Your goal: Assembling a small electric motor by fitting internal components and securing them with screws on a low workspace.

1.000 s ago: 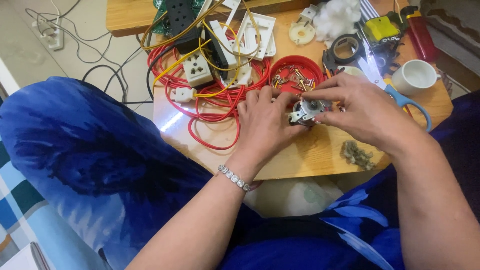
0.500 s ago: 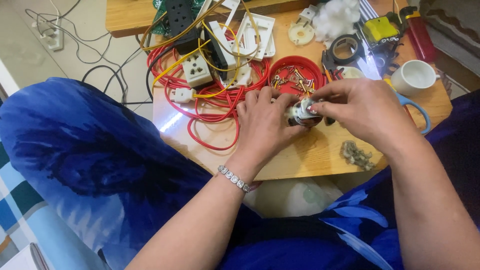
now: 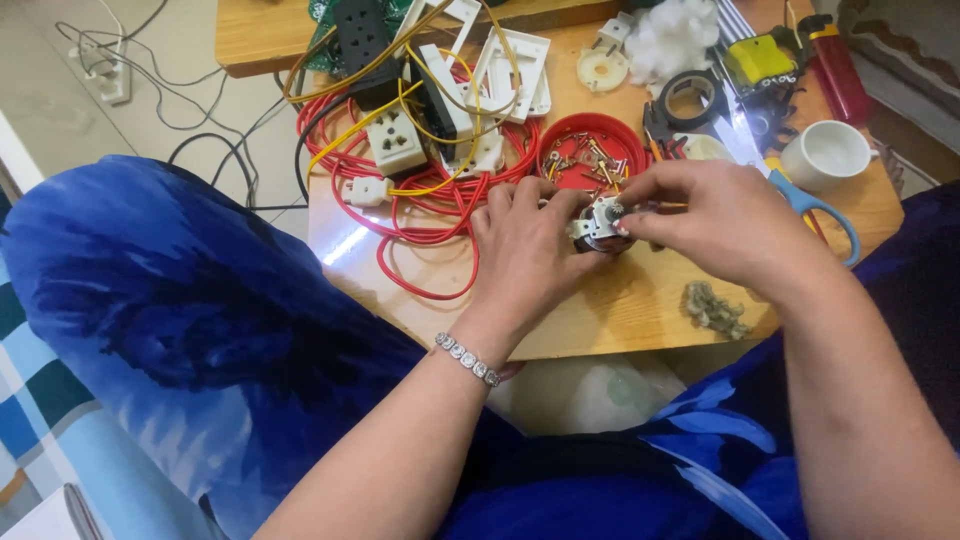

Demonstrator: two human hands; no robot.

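Observation:
My left hand [image 3: 525, 255] cups a small round silver-and-white electrical part [image 3: 598, 225] just above the wooden table [image 3: 640, 310]. The fingertips of my right hand [image 3: 715, 220] pinch the top of the same part from the right. Both hands meet over the table's middle, in front of a red round lid [image 3: 590, 135] filled with several screws. A bracelet circles my left wrist. The underside of the part is hidden by my fingers.
Coiled red wire [image 3: 420, 205], yellow wire, white sockets [image 3: 397, 140] and a black power strip [image 3: 362, 35] crowd the left. A white cup [image 3: 828, 155], blue-handled scissors [image 3: 820, 205], black tape roll [image 3: 692, 95], yellow tool [image 3: 760, 58], white fluff and a grey debris clump [image 3: 712, 308] lie right.
My hands and the small part have stayed in nearly the same place; the right fingers have shifted slightly on top of the part.

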